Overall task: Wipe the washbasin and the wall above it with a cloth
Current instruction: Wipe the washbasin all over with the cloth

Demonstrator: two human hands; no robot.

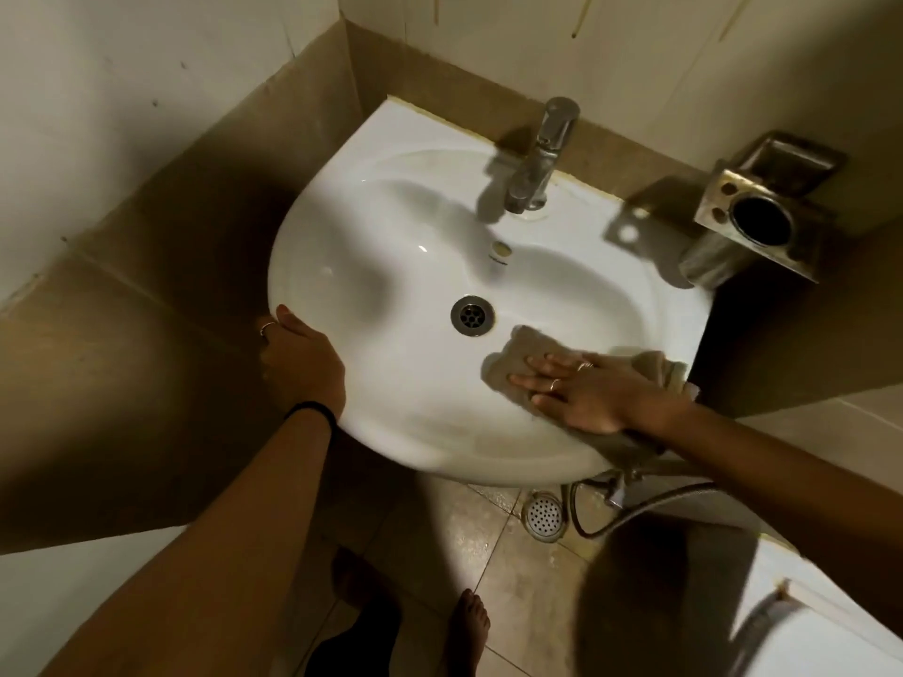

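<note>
The white washbasin (391,246) fills the middle of the view, with a metal drain (472,315) at its centre and a chrome tap (542,153) at the back. A grey-brown cloth (518,356) lies inside the bowl on the near right slope and drapes over the right rim. My right hand (581,388) presses flat on the cloth, fingers stretched toward the drain. My left hand (300,356) grips the basin's left front rim. The wall above the basin (635,56) is pale tile with a brown tile band below it.
A metal toothbrush and cup holder (762,217) is fixed to the wall right of the tap. Under the basin are a floor drain (543,515), a hose (635,510) and my bare feet (469,627). A white fixture (830,627) stands at the lower right.
</note>
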